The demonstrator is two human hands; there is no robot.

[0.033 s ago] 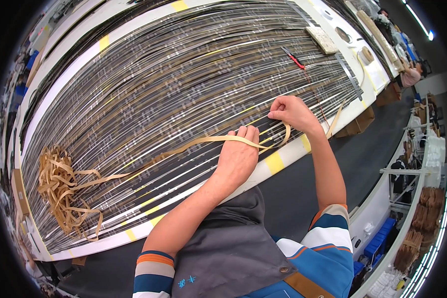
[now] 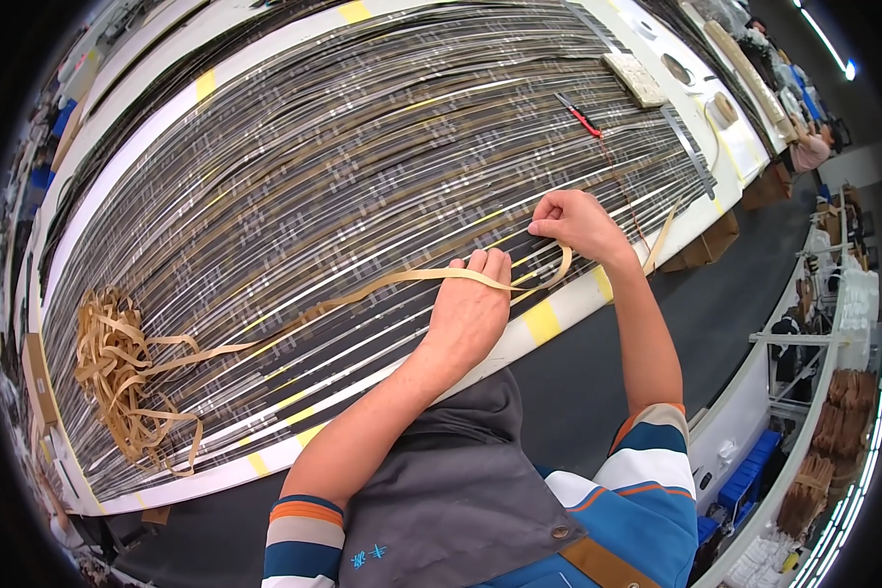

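Dark, brown and white strips interlaced into a broad weave [image 2: 363, 162] cover the table. My left hand [image 2: 470, 309] rests on its near part, fingers together and bent down, the thumb hidden; what they grip, if anything, does not show. Across the back of those fingers runs a tan ribbon [image 2: 392, 281], which trails left to a tangled ribbon pile [image 2: 108, 353]. To the right, my right hand [image 2: 573, 223] is closed in a pinch just above the weave. The ribbon loops up under this hand, and the pinch appears to hold it; the exact grip is partly hidden.
Beyond my right hand lie red-handled snips [image 2: 580, 116] with a cord. A pale block [image 2: 635, 80] and a metal bar [image 2: 689, 152] sit at the right end. The white table edge [image 2: 500, 363] bears yellow tape. Shelving [image 2: 813, 338] stands right; a person [image 2: 811, 149] is far off.
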